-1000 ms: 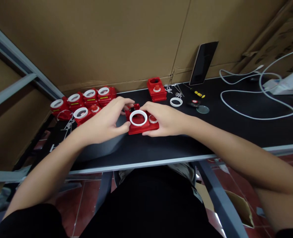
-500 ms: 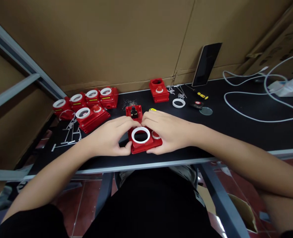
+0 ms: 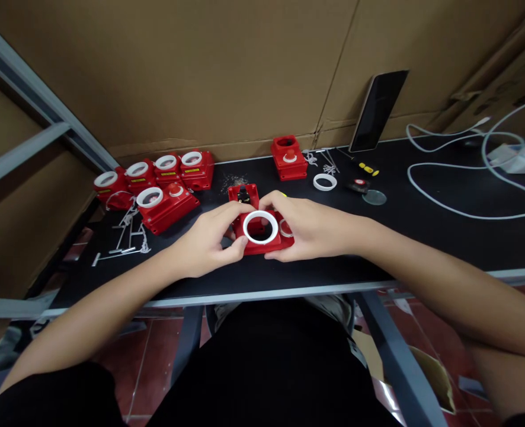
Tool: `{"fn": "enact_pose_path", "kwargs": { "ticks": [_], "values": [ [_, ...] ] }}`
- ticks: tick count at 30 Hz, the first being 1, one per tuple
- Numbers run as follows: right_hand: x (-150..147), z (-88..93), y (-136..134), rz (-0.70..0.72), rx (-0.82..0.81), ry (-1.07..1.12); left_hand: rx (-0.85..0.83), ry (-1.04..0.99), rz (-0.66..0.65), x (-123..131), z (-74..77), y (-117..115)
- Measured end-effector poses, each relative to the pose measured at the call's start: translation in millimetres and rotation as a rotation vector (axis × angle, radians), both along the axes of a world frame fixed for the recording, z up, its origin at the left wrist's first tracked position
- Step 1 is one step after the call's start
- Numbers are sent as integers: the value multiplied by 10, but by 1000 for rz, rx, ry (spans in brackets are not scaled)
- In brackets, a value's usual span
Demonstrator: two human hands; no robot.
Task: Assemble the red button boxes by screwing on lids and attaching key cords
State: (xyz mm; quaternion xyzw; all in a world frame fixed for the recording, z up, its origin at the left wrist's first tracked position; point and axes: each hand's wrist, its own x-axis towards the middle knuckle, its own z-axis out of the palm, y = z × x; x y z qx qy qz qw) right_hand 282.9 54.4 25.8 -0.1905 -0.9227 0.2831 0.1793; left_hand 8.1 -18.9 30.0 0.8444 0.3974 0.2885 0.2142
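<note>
A red box cover with a white ring around its round opening is held between both hands. My left hand grips its left end, the thumb at the near edge and fingers behind. My right hand closes round the right end, partly covering a round fitting there. Just behind the cover stands an open red box base with a black part inside; its lower part is hidden. Whether cover and base touch, I cannot tell.
Several red boxes with white rings stand at the left, near metal T-shaped rods. Behind are another red box, a loose white ring, a yellow-handled screwdriver and a clear disc. A white cable loops at right.
Both hands have carried the cover away from the table's front edge and slightly right, towards the open base. More of the base's black part is now covered from sight.
</note>
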Motion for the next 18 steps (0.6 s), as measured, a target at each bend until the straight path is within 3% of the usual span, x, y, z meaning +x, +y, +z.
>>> {"fn": "enact_pose_path", "kwargs": {
  "ticks": [7, 12, 18],
  "values": [
    [-42, 31, -26, -60, -107, -3, -115, -249, -10, -7, -121, 56],
    [-39, -27, 28, -66, 48, 69, -92, -252, -41, 7, -186, 80],
    [8, -28, 64, 39, 257, 194, -87, -400, -14, 3, -209, 92]
  ]
}}
